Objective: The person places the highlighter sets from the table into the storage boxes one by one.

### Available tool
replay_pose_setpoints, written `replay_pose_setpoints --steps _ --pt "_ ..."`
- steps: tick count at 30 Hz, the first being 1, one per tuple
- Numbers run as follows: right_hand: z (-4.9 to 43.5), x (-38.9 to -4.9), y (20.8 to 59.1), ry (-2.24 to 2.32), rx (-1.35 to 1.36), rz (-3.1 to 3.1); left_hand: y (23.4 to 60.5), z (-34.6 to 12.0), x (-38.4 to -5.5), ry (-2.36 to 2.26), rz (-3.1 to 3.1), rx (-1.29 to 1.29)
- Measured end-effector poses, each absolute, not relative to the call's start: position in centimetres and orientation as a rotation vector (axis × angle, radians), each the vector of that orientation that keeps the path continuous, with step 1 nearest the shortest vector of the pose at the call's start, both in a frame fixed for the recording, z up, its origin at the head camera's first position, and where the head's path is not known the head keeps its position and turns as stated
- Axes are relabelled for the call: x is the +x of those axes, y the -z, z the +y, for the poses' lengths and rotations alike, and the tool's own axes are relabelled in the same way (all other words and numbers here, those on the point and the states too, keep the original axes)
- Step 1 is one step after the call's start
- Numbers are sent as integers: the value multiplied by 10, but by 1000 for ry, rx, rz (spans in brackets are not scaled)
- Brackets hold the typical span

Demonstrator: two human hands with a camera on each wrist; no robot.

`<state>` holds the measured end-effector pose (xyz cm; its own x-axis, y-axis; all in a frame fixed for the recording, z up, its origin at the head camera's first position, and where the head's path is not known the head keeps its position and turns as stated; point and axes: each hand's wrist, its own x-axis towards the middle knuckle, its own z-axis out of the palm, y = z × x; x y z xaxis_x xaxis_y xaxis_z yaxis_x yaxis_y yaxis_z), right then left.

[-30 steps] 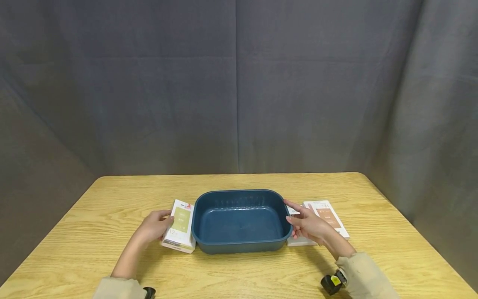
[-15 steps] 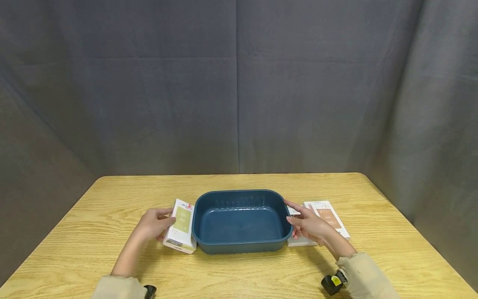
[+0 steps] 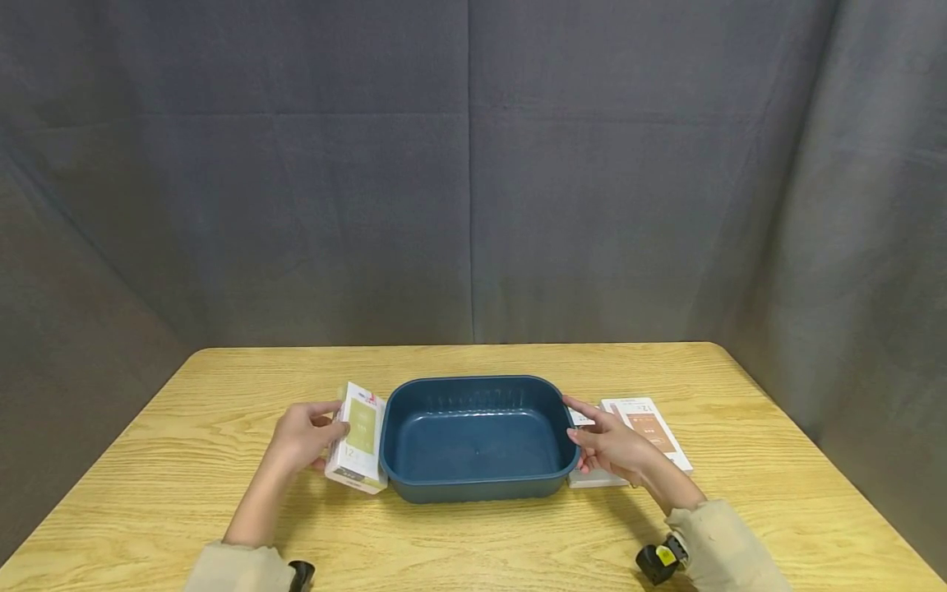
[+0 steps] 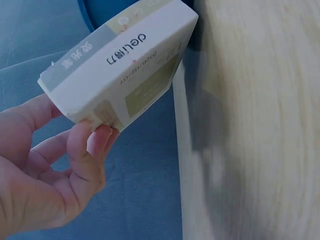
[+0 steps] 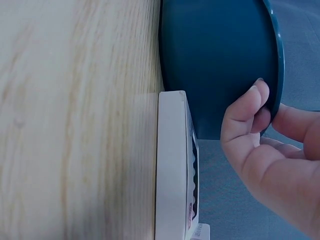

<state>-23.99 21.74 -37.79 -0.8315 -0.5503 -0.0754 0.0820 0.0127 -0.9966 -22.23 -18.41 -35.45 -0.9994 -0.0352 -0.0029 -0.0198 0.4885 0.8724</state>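
Note:
A dark blue plastic basin (image 3: 479, 481) stands in the middle of the table. Close by its left wall, a white and green box (image 3: 360, 440) is held tilted by my left hand (image 3: 299, 436), thumb on the printed face and fingers at the left side. The left wrist view shows "deli" printed on this box's side (image 4: 132, 50). My right hand (image 3: 617, 444) pinches the basin's right rim, thumb inside and fingers outside. In the right wrist view, the right hand (image 5: 280, 165) is at the basin's rim, just above a white box (image 5: 172, 165).
A white box with a brown panel (image 3: 651, 432) lies to the right of the basin. Another white box (image 3: 595, 478) sits between it and the basin, partly covered by the right hand. A grey curtain (image 3: 473, 205) hangs behind the wooden table (image 3: 473, 543).
My left hand has shifted slightly forward and raised the box a little, its left side tipping up toward the basin. The right hand and the basin have stayed in place.

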Motion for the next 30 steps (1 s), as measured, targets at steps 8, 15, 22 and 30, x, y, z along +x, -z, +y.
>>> replay_pose_setpoints --steps 8,15,22,30 --pt "218 -241 380 1870 -472 1850 344 -184 -220 1538 -2656 49" --pt "218 -240 379 1861 -478 1861 337 -185 -219 1520 -2648 41" --pt "217 -240 379 1863 -464 1870 333 -185 -219 1489 -2614 46" --pt "217 -240 378 1864 -459 1874 324 -185 -215 1457 -2573 46"
